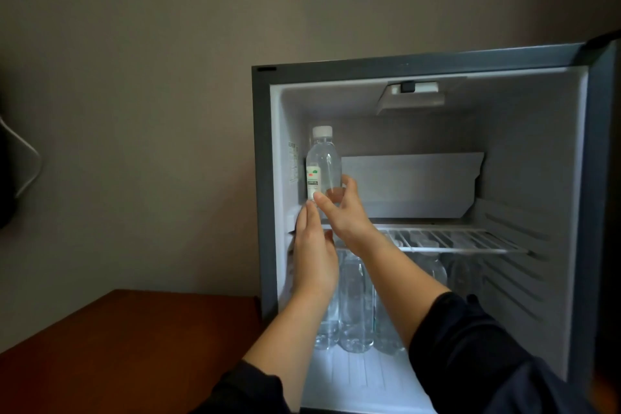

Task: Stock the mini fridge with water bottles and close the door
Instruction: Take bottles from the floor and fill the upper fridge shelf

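Sleeves: two dark ones, pushed back from the wrists.
Right hands' state: the right hand was curled round the lower half of one water bottle, thumb in front.
Left hands' state: the left hand was held flat, its straight fingertips touching the bottle's foot, probably to steady it.
Bottle's place: it was kept upright at the left end of the wire shelf, close to the side wall, seemingly so that room was left beside it.
Lower bottles: three were counted standing on the floor of the mini fridge; more behind were too blurred to count.
Door: swung open at the right, not yet shut.
Bench: one, of brown wood, left of the fridge.
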`<state>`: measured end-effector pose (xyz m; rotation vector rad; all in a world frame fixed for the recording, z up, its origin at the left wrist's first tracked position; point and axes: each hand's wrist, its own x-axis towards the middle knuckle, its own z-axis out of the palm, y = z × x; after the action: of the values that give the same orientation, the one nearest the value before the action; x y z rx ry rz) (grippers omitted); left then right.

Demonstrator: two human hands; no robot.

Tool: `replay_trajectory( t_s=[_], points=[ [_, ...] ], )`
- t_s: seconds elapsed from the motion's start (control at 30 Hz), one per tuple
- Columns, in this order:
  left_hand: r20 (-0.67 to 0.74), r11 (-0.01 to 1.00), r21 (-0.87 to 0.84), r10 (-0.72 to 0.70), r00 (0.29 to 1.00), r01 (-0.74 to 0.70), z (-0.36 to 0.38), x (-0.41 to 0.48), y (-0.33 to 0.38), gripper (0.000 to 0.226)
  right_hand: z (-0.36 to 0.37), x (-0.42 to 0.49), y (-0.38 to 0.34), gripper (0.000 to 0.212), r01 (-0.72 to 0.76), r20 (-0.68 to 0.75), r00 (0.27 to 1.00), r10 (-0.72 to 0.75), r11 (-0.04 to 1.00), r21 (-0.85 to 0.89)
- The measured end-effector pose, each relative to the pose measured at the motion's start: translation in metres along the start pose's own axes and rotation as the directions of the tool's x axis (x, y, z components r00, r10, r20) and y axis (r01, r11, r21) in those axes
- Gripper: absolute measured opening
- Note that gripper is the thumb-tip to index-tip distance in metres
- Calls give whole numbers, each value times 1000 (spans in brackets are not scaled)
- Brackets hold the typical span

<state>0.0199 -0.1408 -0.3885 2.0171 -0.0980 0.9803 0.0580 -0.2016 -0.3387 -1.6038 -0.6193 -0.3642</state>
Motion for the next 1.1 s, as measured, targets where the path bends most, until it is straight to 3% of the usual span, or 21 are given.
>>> replay_trajectory(
  t_s=[0.13,0.27,0.43,0.53,0.6,0.73,0.83,1.0,1.1],
  points=[
    [57,998,61,-29,998,25,-3,0,3,62,-4,-6,1,54,-57,24,998,58,997,-53],
    [186,976,220,-32,982,-10,-14,-5,-1,63,-8,-15,-2,61,-143,-72,988,138,988,-63],
    [311,968,196,92,946,-159,-40,-34,-9,56,-10,-48,-2,35,-57,-234,972,19,986,-157],
    [371,946,175,192,909,-271,-66,-55,-13,51,-7,-74,-1,25,76,-120,986,-117,951,-299],
    [375,950,175,178,910,-258,-89,-67,-15,43,-2,-89,-3,25,162,-1,984,-176,908,-386],
    [464,945,290,-2,886,-150,-142,-89,-25,24,17,-123,-10,25,279,267,950,-160,820,-500],
    [509,894,442,-178,842,-78,-180,-109,-39,24,39,-151,-12,15,309,383,916,-123,825,-473],
    [423,822,557,-402,812,117,-240,-165,-70,24,93,-201,-7,7,277,472,879,-71,881,-384],
    [342,769,601,-496,798,220,-275,-202,-82,22,134,-234,-9,8,283,570,821,-45,898,-337]
  ],
)
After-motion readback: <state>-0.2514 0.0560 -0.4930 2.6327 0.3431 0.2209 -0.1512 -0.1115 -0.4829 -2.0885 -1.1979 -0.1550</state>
